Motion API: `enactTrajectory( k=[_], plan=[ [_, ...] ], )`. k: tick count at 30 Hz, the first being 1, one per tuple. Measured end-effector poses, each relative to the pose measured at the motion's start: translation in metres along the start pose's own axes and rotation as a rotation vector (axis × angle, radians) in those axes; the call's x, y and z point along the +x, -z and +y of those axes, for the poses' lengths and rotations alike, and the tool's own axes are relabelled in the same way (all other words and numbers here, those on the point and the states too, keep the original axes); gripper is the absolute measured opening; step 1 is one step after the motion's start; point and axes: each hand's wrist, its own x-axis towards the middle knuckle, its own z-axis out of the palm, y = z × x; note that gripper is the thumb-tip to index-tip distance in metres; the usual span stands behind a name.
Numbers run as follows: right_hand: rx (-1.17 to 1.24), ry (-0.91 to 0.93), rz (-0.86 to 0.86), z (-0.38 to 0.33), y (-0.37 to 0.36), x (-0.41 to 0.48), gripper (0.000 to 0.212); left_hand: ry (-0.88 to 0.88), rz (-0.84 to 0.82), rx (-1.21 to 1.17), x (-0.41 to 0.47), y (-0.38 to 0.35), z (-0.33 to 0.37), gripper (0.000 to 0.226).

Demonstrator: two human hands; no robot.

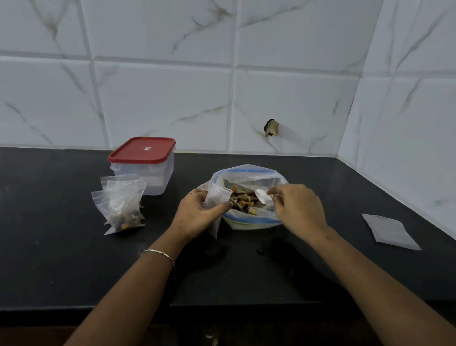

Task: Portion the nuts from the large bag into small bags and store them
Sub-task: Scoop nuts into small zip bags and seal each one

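Note:
The large clear bag point(248, 174) with a blue zip edge lies open on the black counter, brown nuts point(244, 200) showing inside. My left hand point(199, 214) grips a small empty clear bag point(217, 196) upright at the large bag's left rim. My right hand point(297, 208) pinches the handle of a white spoon point(262, 196) whose bowl rests over the nuts. Two or three filled small bags point(122, 205) stand together to the left.
A clear plastic box with a red lid point(143, 163) stands behind the filled bags near the tiled wall. A flat grey packet point(390, 230) lies at the right. The counter's front edge point(128, 313) runs below my forearms; the wall corner closes the right side.

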Motion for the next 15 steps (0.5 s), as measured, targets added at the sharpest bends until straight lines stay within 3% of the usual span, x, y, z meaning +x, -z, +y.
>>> enactTrajectory(
  k=[6, 11, 15],
  plan=[
    [0.161, -0.078, 0.019, -0.0069, -0.0048, -0.0029, 0.022, 0.022, -0.011, -0.027, 0.0005, -0.0007, -0.0002, 0.024],
    [0.094, -0.029, -0.001, -0.0062, -0.0075, -0.0042, 0.023, 0.023, -0.011, -0.049, -0.0008, -0.0008, 0.0014, 0.023],
    [0.377, -0.155, 0.040, -0.0106, -0.0100, 0.0044, 0.018, 0.018, -0.018, -0.072, -0.0007, -0.0004, 0.0010, 0.025]
  ],
)
